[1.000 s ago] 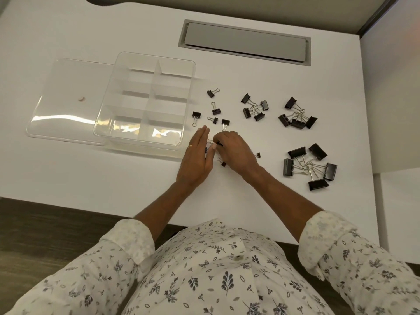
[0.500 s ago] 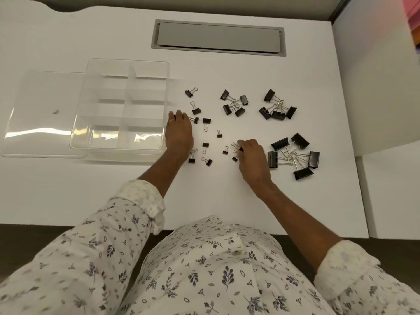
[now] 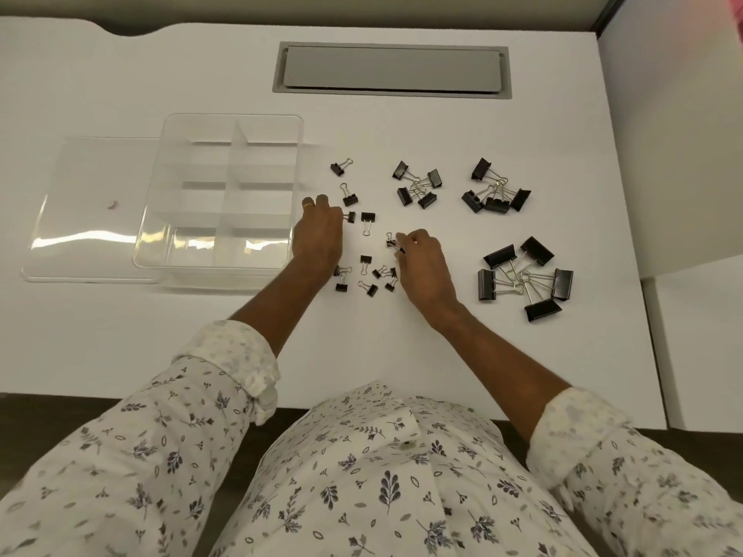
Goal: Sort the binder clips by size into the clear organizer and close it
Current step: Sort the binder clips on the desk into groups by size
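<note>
White surface (image 3: 402, 355): black binder clips (image 3: 499, 257) lie right of an empty clear plastic organizer (image 3: 231, 115).
Right hand (image 3: 426, 263) pinches a tiny clip (image 3: 390, 240); left hand (image 3: 317, 239), nearer the organizer, touches a second small clip (image 3: 350, 217), grip unclear.

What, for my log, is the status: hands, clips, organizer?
Left hand at small binder clip, grip unclear. Right hand pinching mini binder clip. Clear organizer open, empty. Nothing blocking.

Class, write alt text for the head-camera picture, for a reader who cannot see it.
Two hands sort black binder clips on a white desk: the right hand pinches a tiny clip, the left hand touches a small clip beside an empty, open clear organizer.
</note>
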`<state>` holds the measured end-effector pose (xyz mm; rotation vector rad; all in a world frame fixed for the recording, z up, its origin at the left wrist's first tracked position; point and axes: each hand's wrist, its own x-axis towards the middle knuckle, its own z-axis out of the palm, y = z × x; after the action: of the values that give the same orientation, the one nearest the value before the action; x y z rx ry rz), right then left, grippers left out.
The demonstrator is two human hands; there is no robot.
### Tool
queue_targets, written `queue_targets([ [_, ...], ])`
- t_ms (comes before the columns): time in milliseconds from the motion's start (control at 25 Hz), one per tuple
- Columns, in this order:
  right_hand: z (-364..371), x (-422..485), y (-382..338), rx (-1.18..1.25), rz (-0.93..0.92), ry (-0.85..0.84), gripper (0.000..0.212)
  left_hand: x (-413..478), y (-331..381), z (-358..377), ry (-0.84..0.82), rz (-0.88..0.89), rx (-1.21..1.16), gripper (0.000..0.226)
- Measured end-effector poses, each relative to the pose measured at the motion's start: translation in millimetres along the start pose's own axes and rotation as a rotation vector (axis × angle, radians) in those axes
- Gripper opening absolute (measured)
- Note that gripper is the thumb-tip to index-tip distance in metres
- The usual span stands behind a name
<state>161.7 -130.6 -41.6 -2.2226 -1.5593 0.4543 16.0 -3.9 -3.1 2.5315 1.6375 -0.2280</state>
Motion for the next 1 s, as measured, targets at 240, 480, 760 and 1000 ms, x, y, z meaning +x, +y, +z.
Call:
queue_targets([
  [240, 13.1, -5.1, -12.7, -0.066, -0.220, -0.096, 0.041, 14.9, 3.9, -9.9, 0.057, 0.028, -0.308, 0.014],
  [480, -14.8, -19.7, 24.0, 0.044, -0.029, 0.006, 0.032, 14.9, 41.6, -5.2, 0.062, 0.144, -0.529, 0.019],
  [760, -51.5, -0.4, 75.7, 0.008, 0.143, 0.024, 0.026, 0.2, 94.9, 16.0, -0.094, 0.154, -0.692, 0.015],
  [1000, -52.9, 8.3, 68.5, -0.098, 0.087, 0.022, 0.021, -9.5, 98.2, 28.1, -0.127, 0.283, -0.484, 0.031],
])
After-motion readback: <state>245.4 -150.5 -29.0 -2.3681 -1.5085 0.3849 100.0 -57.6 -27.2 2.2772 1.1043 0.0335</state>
